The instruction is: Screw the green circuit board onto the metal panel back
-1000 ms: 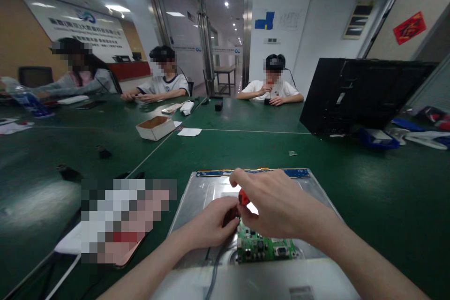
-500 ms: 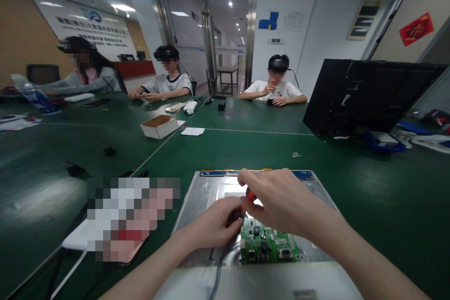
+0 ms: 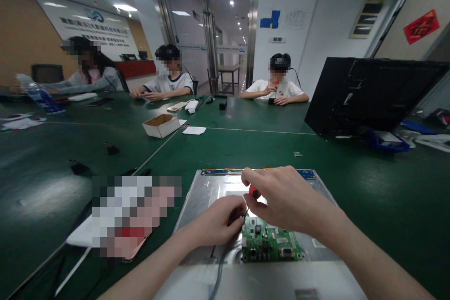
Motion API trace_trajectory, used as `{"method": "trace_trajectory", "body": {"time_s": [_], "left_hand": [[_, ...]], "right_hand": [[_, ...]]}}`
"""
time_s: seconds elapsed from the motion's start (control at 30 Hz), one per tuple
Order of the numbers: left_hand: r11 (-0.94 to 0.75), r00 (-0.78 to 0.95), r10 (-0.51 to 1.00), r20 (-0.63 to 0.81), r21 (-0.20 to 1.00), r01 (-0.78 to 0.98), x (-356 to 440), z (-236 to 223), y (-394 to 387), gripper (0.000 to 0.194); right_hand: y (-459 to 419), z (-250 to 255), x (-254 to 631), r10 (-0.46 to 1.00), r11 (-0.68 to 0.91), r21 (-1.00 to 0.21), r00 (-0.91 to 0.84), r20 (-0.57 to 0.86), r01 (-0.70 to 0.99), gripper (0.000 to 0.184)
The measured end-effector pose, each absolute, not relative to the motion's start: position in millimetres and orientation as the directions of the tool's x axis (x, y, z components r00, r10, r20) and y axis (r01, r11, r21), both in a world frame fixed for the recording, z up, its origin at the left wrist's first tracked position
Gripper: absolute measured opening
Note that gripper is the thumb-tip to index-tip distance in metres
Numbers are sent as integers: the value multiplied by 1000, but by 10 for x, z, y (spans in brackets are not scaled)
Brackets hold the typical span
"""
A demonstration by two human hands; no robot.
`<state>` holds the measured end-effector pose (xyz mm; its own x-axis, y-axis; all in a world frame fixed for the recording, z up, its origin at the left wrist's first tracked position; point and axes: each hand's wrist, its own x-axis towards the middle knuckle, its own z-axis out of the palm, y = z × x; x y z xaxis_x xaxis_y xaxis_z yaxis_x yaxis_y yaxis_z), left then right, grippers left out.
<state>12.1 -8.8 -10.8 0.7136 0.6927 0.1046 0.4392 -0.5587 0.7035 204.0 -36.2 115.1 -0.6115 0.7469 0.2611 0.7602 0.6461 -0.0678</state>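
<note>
My right hand (image 3: 286, 199) is closed round the red-and-black handle of a screwdriver (image 3: 253, 191), above the top left corner of a green circuit board (image 3: 272, 242). A short stretch of thin shaft shows below the handle, and its tip is hidden by my fingers. My left hand (image 3: 223, 221) is curled at that same corner, thumb and fingers pinched together near the shaft; what lies between them is hidden. The board rests on the silver metal back of a display panel (image 3: 197, 206), which has a narrow blue board (image 3: 305, 174) along its far edge. A grey cable (image 3: 219, 272) runs beside my left wrist.
Left of the panel lie blurred-out phone-like items (image 3: 137, 220) with a white cord. Farther off are an open cardboard box (image 3: 161, 126), white paper (image 3: 194, 130) and a dark monitor (image 3: 369, 98) at right. Three people sit across the green table (image 3: 253, 145).
My right hand and the screwdriver handle have lifted slightly and shifted right, showing more of the shaft. My left hand stays at the board's corner. The view has turned a little left.
</note>
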Motion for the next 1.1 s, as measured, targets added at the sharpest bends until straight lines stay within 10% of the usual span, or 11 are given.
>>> {"method": "trace_trajectory", "body": {"time_s": [1.1], "left_hand": [[-588,717,681,146,692,418,108,-104,-82,9]], "right_hand": [[-389,1202,2067,710,698,-104,-664,235,709,13]]}}
